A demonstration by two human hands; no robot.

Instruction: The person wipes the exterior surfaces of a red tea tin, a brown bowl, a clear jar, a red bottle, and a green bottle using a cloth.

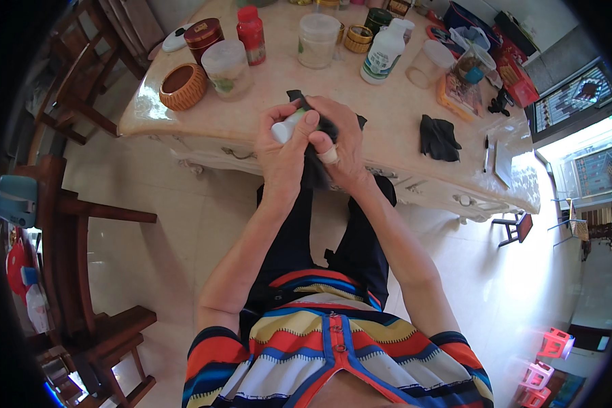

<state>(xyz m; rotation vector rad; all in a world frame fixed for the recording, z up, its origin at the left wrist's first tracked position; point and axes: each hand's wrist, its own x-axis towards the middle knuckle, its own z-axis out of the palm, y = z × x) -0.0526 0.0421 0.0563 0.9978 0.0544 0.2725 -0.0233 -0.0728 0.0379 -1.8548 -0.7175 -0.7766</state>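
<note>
Above the front edge of the marble-patterned table (275,92), my left hand (283,148) grips a small white-and-green container (284,130), whose kind I cannot tell. My right hand (344,137) presses a black cloth (313,166) against that container; part of the cloth hangs down between my hands. A pale band wraps one finger or the thumb of my right hand. Another black cloth (438,137) lies crumpled on the table to the right. My fingers hide much of the container.
Behind my hands stand a lidded clear plastic jar (318,43), a white bottle (382,56) and a red bottle (251,38). At left are a woven-look brown bowl (182,89) and another clear jar (227,69). A pen (486,153) lies at right; wooden chairs (76,204) stand left.
</note>
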